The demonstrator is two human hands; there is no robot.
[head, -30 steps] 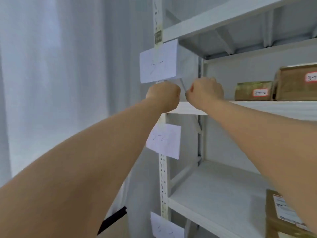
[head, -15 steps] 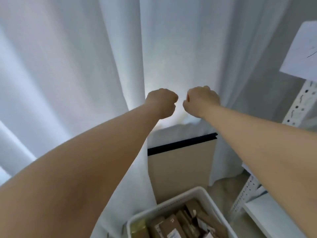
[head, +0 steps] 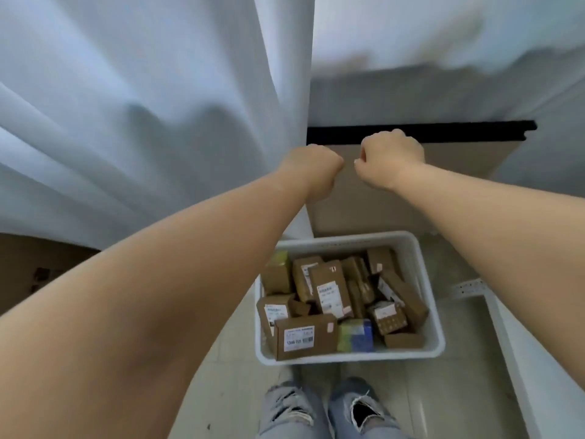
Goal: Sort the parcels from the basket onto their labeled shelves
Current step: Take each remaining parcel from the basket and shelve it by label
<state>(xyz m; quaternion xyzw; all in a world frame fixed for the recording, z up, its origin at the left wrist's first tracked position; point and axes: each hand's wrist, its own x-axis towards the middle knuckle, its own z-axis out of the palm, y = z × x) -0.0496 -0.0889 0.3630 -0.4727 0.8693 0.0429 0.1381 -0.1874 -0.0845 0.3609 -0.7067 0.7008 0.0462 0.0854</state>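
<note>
2 empty fists, left hand [head: 311, 167] and right hand [head: 391, 158], above basket [head: 427, 280] of parcels [head: 329, 293].

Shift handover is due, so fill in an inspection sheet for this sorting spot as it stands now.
Surface: pale tiled floor; the basket stands on it.
Job's things: white basket full of brown parcels, many with white labels; the largest labelled parcel lies at the near rim, a blue and yellow packet beside it. A white shelf edge shows at right.
Clutter: nothing seen outside the basket.
Hands: left hand and right hand both fisted, holding nothing, raised above the basket.
Cables: nothing seen.
Surroundings: white curtain at left and behind, a tan board with a black top edge behind the basket, ripped jeans below.
</note>
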